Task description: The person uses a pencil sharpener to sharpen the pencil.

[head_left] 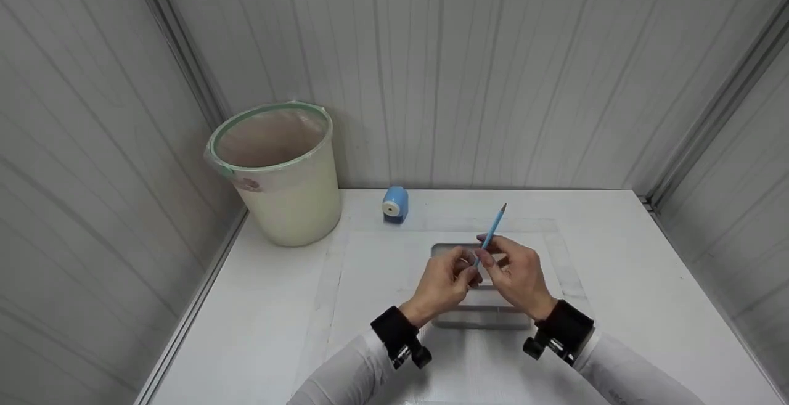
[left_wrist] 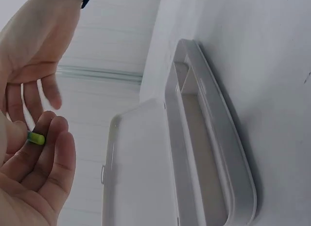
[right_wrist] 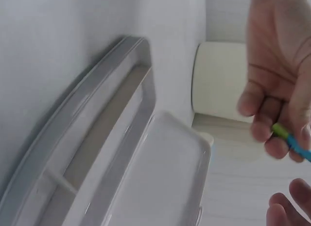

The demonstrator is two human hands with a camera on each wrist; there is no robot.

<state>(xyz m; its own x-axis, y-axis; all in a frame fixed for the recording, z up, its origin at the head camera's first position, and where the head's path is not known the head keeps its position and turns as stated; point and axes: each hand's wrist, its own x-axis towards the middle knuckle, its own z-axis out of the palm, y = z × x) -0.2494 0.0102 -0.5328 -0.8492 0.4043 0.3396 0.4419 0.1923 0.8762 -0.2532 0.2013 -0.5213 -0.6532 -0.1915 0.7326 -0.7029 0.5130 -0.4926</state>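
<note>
A blue pencil (head_left: pixel 495 226) stands slanted between my two hands, its dark point up and away from me. Its yellow-green end (left_wrist: pixel 36 138) shows low between the thumb and fingers of my left hand (head_left: pixel 445 282), which pinches it there. Higher on the shaft, my right hand (head_left: pixel 519 272) holds the pencil between thumb and forefinger. Beneath both hands lies an open light-grey pencil case (head_left: pixel 481 319), partly hidden by them in the head view. The left wrist view shows its divided tray and its lid (left_wrist: pixel 141 163) folded back flat.
A blue pencil sharpener (head_left: pixel 396 203) with a white front stands behind the case, towards the back wall. At the back left is a cream bin (head_left: pixel 296 208) with a clear liner over its green rim. Panelled walls enclose the white table (head_left: pixel 265 343).
</note>
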